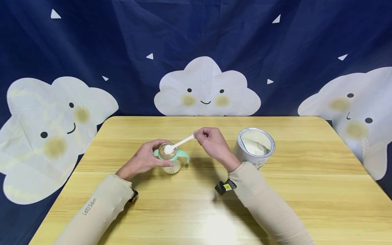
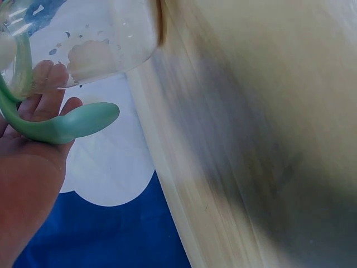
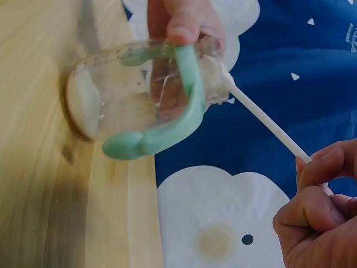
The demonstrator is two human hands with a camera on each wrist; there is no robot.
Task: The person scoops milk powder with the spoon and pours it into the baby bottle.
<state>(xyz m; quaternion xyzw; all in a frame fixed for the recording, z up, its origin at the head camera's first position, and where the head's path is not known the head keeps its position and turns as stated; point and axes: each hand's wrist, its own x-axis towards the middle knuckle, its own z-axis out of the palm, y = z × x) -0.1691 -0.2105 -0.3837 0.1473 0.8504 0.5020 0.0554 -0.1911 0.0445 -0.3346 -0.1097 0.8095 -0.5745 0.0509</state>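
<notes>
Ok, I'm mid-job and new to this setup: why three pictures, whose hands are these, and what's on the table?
There is no machine here: a person works with bare hands and wears three cameras. The wide picture comes from the head and looks down at a wooden table. The other two come from the wrists, so they look tilted and very close. The left hand grips a clear baby bottle with mint-green handles, standing on the table. The right hand pinches a white scoop, its bowl over the bottle's open mouth. To the right stands an open tin holding white powder.
</notes>
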